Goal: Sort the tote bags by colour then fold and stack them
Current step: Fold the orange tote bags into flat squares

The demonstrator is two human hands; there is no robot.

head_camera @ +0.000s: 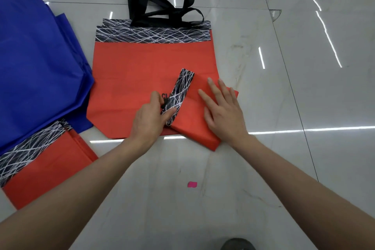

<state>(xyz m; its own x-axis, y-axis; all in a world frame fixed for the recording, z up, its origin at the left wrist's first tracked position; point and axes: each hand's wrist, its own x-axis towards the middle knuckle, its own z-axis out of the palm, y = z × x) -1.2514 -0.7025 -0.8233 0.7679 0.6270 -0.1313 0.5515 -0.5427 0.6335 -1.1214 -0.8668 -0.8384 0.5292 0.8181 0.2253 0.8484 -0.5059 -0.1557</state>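
1. Floor of pale glossy tile carries everything. A flat red tote bag lies spread at the middle of the view, its line-patterned band and black handles toward 12 o'clock.
2. A folded red tote bag lies on the flat bag's 5 o'clock corner, partly overhanging onto the floor.
3. The left hand pinches the folded bag's patterned edge between thumb and fingers, at the bundle's 9 o'clock side.
4. The right hand presses flat on the bundle, fingers straight and slightly spread.
5. Blue tote bags lie at 9 to 10 o'clock, and a third red tote bag at 8 o'clock touches them.
6. A pink sticker sits at 6 o'clock, and a shoe tip shows at the bottom edge.
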